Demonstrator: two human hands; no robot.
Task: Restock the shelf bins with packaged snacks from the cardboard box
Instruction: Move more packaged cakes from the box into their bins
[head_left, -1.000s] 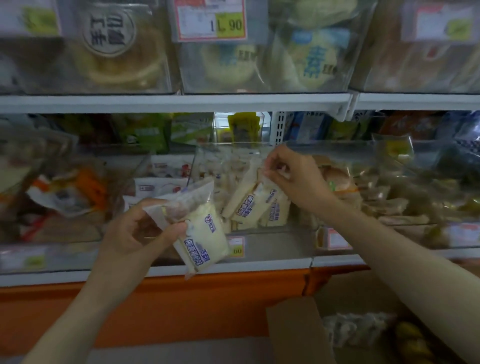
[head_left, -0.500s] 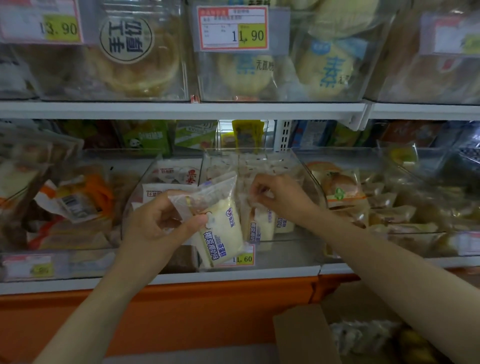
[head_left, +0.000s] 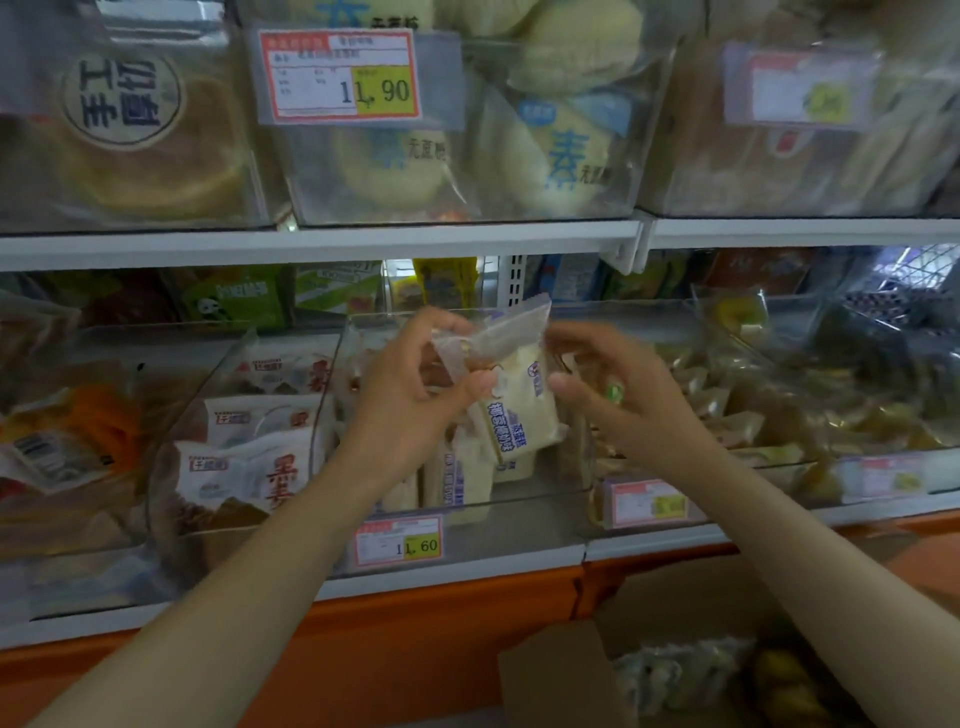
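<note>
Progress: partway, by my judgement; some packs are binned, one is in hand, more wait in the box.
Box (head_left: 561, 675): open, below the shelf (head_left: 311, 244); clear-wrapped snacks (head_left: 680, 670) inside.
Middle bin (head_left: 566, 467): clear; pale packs (head_left: 457, 478) stand upright in it.
Left bin (head_left: 171, 499): white-wrapped cakes (head_left: 244, 467).
Pack (head_left: 519, 400): held over the middle bin, not yet set down.
Left hand (head_left: 410, 395): pinches the pack's clear top.
Right hand (head_left: 618, 395): fingers loosely spread, just beside the pack; whether it touches, I cannot tell.
</note>
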